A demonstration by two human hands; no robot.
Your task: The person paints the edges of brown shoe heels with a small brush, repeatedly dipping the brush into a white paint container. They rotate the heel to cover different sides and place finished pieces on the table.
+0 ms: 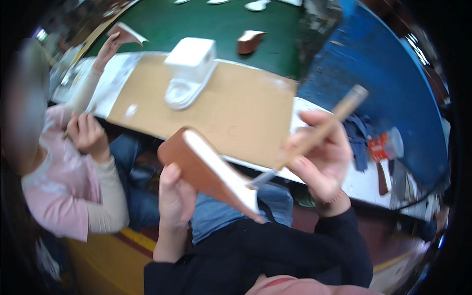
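Note:
My left hand (pixel 177 194) grips a brown wedge shoe sole (pixel 209 169) by its thick heel end, low in front of me. The sole's white upper face slants down toward its thin end. My right hand (pixel 322 157) is closed on the wooden handle of a brush (pixel 317 132). Its handle end points up and to the right. The brush tip meets the white face near the thin end, or hovers just over it. Beyond my hands, a white plastic container (pixel 189 69) with a round opening low at its front stands on a cardboard sheet (pixel 246 113).
At left a co-worker in pink holds another brown wedge sole (pixel 127 34). One more wedge (pixel 249 42) stands on the green table surface (pixel 226 37). A blue panel (pixel 383 93) rises at right. Near it are a red-and-white can (pixel 386 145) and dark cloth (pixel 359 142).

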